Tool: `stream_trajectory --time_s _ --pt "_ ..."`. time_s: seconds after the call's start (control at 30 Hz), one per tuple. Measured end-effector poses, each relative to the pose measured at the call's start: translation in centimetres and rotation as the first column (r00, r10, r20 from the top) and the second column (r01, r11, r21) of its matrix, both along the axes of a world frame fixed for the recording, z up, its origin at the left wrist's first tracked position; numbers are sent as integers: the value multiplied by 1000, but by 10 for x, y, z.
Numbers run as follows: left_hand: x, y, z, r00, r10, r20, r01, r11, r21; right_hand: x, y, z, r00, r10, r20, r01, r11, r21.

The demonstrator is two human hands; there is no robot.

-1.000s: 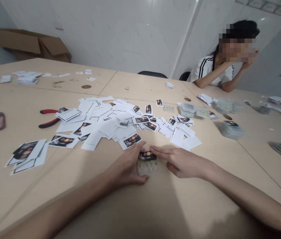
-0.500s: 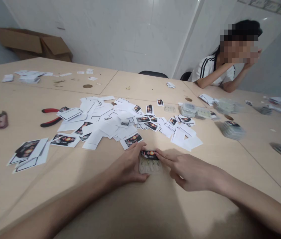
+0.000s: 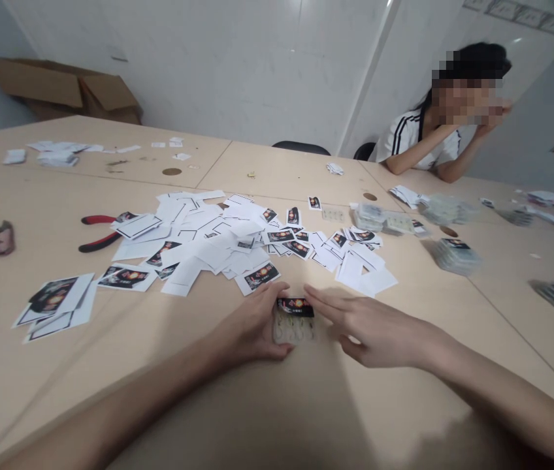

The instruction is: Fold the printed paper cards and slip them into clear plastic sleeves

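Clear plastic case point(image 3: 297, 334) is being gripped along its left side by the left hand point(image 3: 252, 326), thumb being set at the lower corner, fingers at the upper. Case is being held at the surface point(image 3: 267, 418), front and centre, just short of the loose card pile point(image 3: 213, 241). Black printed label point(image 3: 297, 307) is being carried across its upper part; hook-shaped pieces point(image 3: 279, 326) are being shown through the clear part below. Right hand point(image 3: 379, 329) is being held with fingers extended, tips at the label's upper right corner; whether contact is being made cannot be told. Its thumb is being held off the case. Hands are being held apart, case between them.

Left of the pile, pliers point(image 3: 98, 245) are being partly covered by cards, red-and-black handles being left exposed. Small card stack point(image 3: 59, 303) is being seen nearer, left. More cases point(image 3: 457, 256) are being stacked at right. Across the surface, far right, a co-worker point(image 3: 407, 134) is being seen, both hands being raised to the head. Cardboard box point(image 3: 36, 81) is being seen past the far left edge.
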State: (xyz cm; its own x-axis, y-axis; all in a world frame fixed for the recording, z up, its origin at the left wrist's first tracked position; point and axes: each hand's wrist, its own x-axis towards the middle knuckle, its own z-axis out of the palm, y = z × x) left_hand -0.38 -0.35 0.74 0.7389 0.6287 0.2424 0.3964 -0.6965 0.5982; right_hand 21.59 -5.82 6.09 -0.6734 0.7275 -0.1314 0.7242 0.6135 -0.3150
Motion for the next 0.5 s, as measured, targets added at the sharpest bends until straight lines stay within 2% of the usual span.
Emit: stream_trajectory --time_s 0.1,0.2,0.33,0.5 --pt "0 0 0 1000 15 -4 -15 1000 -6 -3 -2 -11 1000 17 -4 -17 999 -30" --pt "1 -1 1 1000 13 -14 -13 1000 -7 -5 -6 -12 1000 5 0 -5 999 -36" --pt "2 -3 1 1000 11 -7 -11 1000 -11 -4 -11 -1 1000 1 22 0 998 -55" --pt "4 -4 0 999 25 -26 -24 999 37 3 -15 16 995 85 49 -78 989 -129"
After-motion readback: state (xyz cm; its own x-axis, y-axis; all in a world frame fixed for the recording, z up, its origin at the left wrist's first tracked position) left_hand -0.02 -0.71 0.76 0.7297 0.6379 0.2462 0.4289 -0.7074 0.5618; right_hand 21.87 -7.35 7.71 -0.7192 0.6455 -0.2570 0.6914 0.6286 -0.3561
